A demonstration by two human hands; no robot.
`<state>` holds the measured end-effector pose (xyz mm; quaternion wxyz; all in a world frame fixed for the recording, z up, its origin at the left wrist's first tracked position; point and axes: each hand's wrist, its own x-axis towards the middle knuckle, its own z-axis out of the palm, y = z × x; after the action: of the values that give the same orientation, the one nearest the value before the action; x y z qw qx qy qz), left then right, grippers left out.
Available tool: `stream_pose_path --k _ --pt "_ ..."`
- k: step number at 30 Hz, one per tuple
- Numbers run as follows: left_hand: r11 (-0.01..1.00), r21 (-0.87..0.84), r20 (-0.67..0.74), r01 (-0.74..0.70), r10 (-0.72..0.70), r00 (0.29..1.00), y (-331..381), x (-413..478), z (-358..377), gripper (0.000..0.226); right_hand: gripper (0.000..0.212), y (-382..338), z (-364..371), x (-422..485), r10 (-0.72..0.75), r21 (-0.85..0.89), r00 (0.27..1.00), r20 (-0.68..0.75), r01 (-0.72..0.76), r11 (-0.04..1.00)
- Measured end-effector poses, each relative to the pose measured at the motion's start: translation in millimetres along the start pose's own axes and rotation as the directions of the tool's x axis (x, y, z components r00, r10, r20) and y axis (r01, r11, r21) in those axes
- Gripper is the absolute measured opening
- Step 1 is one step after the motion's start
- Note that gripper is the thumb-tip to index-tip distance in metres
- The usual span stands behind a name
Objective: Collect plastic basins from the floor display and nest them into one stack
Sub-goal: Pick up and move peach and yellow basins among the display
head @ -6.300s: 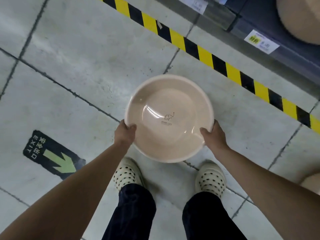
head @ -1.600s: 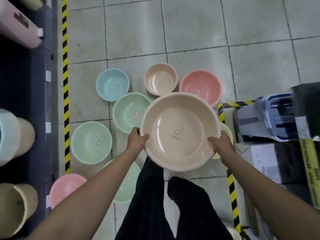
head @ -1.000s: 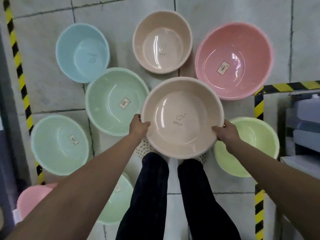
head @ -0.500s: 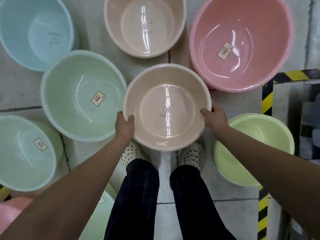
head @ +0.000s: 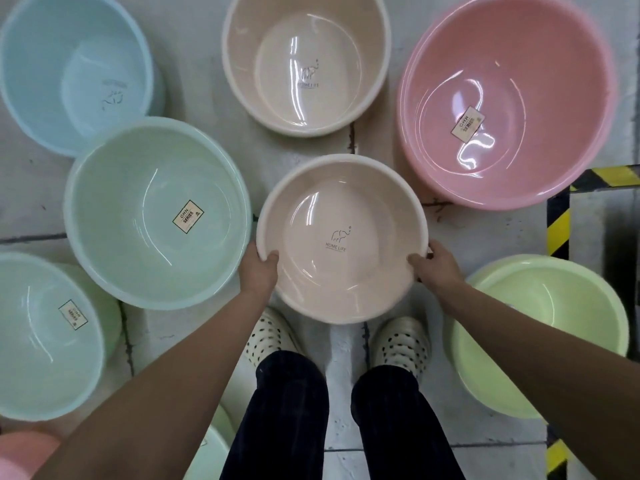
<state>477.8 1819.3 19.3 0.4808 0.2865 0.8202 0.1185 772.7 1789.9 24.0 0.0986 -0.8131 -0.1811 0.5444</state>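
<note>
- Basin (head: 343, 244), the beige one with a little elephant mark, sits in our two hands above our shoes (head: 273, 336), in the middle of the floor display.
- Our left hand (head: 260, 271) pinches its rim, thumb inside. Our right hand (head: 437, 268) pinches the other side the same way.
- Just past it on the floor (head: 194, 29) lies a second beige basin (head: 306, 60) that looks like a match.
- Left of our basin, nearly touching, is a mint basin (head: 157, 213). Right and farther off is a big pink basin (head: 507, 98).
- We think our basin could jam or sit crooked if we drop it tilted into the wrong size.
- It is shiny, so it could slip from our thumbs.
</note>
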Motion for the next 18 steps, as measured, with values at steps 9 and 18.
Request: stream_pose_path --k 9,18 --pt "0.987 -0.153 0.085 0.056 -0.043 0.995 69 -34 -76 0.014 0.058 -48 -14 -83 0.034 0.191 0.997 0.069 -0.046 0.981" --pt "0.978 -0.207 0.082 -0.031 0.049 0.995 204 -49 -175 0.028 0.061 -195 -37 -159 -0.034 0.199 0.999 0.016 0.03 0.979"
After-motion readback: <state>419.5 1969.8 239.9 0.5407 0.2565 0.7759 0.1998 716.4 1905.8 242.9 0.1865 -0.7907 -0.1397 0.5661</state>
